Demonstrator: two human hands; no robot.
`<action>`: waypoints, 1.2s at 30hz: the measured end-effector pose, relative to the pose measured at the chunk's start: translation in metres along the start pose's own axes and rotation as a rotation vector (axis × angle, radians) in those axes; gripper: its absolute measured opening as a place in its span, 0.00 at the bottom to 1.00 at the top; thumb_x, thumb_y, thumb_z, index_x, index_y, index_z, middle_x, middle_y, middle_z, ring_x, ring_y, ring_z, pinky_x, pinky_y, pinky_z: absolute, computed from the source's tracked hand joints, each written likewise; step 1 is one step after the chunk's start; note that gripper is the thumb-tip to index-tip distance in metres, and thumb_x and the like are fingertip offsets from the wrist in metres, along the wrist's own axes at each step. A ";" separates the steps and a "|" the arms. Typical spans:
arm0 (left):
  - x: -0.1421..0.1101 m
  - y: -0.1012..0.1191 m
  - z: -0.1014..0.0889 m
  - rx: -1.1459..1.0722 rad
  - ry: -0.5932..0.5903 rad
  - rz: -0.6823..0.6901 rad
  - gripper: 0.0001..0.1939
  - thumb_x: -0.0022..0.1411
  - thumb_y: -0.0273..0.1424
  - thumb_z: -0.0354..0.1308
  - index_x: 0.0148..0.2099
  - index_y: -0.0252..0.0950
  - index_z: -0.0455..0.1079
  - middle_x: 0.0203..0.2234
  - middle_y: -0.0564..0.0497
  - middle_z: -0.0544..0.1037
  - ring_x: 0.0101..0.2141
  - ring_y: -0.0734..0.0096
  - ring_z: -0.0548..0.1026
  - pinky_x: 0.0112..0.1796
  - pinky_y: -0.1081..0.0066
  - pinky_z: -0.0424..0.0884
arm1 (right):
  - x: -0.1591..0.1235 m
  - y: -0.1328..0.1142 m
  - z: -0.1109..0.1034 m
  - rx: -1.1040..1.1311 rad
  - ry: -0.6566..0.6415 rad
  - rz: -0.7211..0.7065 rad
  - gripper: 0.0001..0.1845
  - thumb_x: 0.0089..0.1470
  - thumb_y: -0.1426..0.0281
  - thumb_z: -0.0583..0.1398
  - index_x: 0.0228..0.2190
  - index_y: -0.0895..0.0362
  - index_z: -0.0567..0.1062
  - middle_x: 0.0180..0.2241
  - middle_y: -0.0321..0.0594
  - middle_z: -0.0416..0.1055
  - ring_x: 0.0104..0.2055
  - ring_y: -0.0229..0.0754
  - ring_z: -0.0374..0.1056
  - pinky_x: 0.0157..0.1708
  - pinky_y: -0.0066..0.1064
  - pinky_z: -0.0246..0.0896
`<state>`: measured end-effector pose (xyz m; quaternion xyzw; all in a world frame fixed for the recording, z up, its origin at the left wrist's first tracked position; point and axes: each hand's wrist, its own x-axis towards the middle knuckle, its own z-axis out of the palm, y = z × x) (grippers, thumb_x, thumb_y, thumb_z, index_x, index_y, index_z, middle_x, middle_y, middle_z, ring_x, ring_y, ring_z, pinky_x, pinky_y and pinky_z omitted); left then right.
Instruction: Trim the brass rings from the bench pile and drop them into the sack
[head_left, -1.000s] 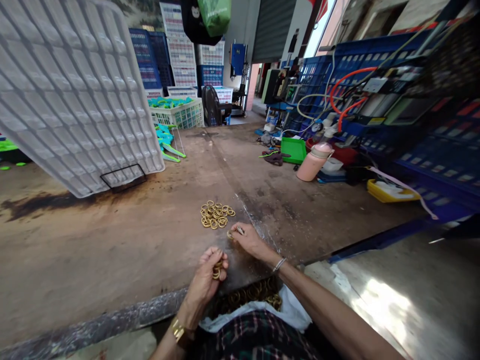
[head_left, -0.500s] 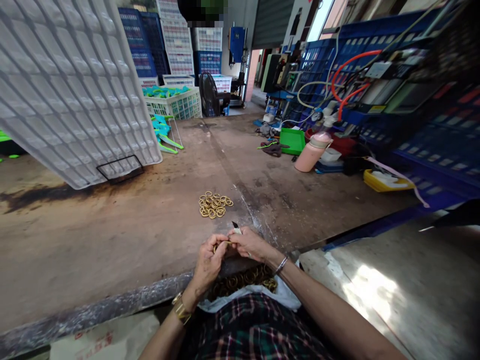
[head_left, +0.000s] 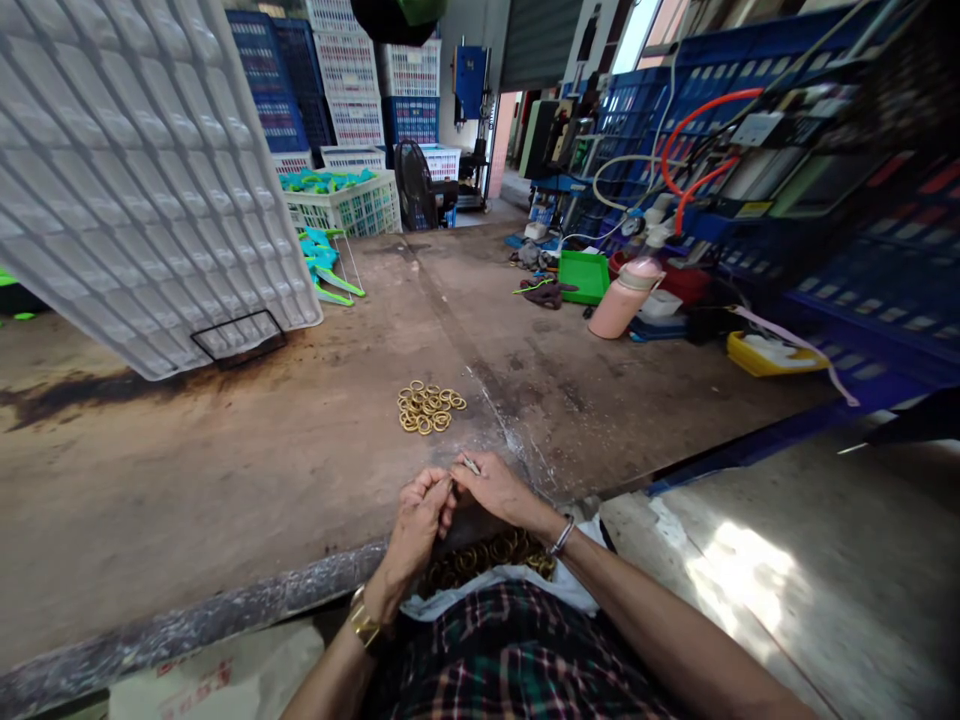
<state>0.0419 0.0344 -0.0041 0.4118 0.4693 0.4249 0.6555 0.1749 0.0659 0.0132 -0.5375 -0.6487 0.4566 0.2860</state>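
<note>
My left hand (head_left: 421, 515) is closed at the table's front edge, its fingertips pinched around a brass ring that is now mostly hidden by the fingers. My right hand (head_left: 499, 488) is closed on a small knife (head_left: 470, 464), of which only a pale sliver shows between thumb and fingers. The fingertips of both hands meet. Just beyond them lies a loose pile of brass rings (head_left: 429, 408) on the table. Below the hands, many more rings (head_left: 487, 556) fill a white bag (head_left: 574, 590) at my lap.
A pale ribbed plastic panel (head_left: 157, 190) stands tilted on the brown table (head_left: 300, 460) at left. A pink bottle (head_left: 619, 307), green tray (head_left: 583, 277) and yellow tray (head_left: 772, 357) sit to the right. Farther back are a fan (head_left: 416, 185) and stacked crates (head_left: 341, 70).
My right hand has turned, so the knife's dark blade no longer points up into view. The ring in my left fingers has become mostly covered. The ring pile stays put.
</note>
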 end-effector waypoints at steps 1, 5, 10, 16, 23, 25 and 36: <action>0.000 0.000 0.000 0.011 -0.011 -0.005 0.17 0.53 0.45 0.52 0.31 0.34 0.63 0.16 0.59 0.62 0.13 0.84 0.56 0.13 0.81 0.52 | 0.001 0.001 0.000 -0.008 0.007 0.005 0.12 0.49 0.68 0.51 0.18 0.58 0.64 0.18 0.29 0.58 0.22 0.31 0.53 0.22 0.22 0.46; 0.000 0.000 0.000 -0.018 -0.040 -0.015 0.16 0.54 0.44 0.52 0.32 0.34 0.63 0.17 0.59 0.63 0.13 0.84 0.56 0.14 0.81 0.53 | 0.003 0.002 -0.001 0.001 -0.009 -0.002 0.13 0.50 0.69 0.51 0.18 0.59 0.64 0.18 0.31 0.62 0.23 0.32 0.57 0.23 0.23 0.49; -0.002 0.002 0.001 -0.131 -0.053 -0.022 0.15 0.53 0.43 0.54 0.30 0.35 0.62 0.17 0.59 0.62 0.14 0.84 0.55 0.15 0.81 0.52 | 0.004 0.001 -0.004 -0.054 0.043 0.031 0.15 0.54 0.69 0.47 0.20 0.59 0.67 0.20 0.35 0.65 0.24 0.33 0.60 0.25 0.23 0.50; 0.000 0.001 0.001 -0.075 0.002 0.007 0.17 0.53 0.45 0.53 0.28 0.35 0.60 0.14 0.60 0.61 0.14 0.83 0.55 0.15 0.80 0.52 | -0.003 0.000 -0.004 -0.525 -0.034 -0.077 0.09 0.53 0.72 0.50 0.27 0.58 0.70 0.23 0.37 0.68 0.25 0.34 0.59 0.26 0.24 0.46; 0.000 0.001 0.001 0.022 0.018 0.039 0.17 0.55 0.45 0.51 0.27 0.36 0.60 0.14 0.60 0.61 0.14 0.82 0.56 0.16 0.79 0.54 | -0.005 -0.001 0.000 -0.724 -0.102 -0.086 0.10 0.52 0.73 0.50 0.34 0.58 0.70 0.30 0.41 0.72 0.30 0.38 0.64 0.28 0.27 0.45; 0.000 0.001 0.000 0.046 0.022 0.044 0.17 0.55 0.45 0.51 0.27 0.36 0.60 0.14 0.60 0.61 0.14 0.82 0.56 0.16 0.79 0.54 | -0.004 0.000 0.000 -0.741 -0.109 -0.094 0.11 0.52 0.72 0.50 0.34 0.58 0.70 0.31 0.42 0.72 0.31 0.38 0.65 0.28 0.27 0.46; -0.004 0.007 -0.002 0.258 0.031 0.131 0.16 0.59 0.42 0.47 0.26 0.36 0.60 0.14 0.59 0.61 0.16 0.81 0.57 0.20 0.78 0.55 | 0.001 -0.001 0.000 -0.776 -0.142 -0.013 0.14 0.54 0.70 0.47 0.36 0.58 0.71 0.30 0.45 0.72 0.31 0.43 0.66 0.26 0.29 0.46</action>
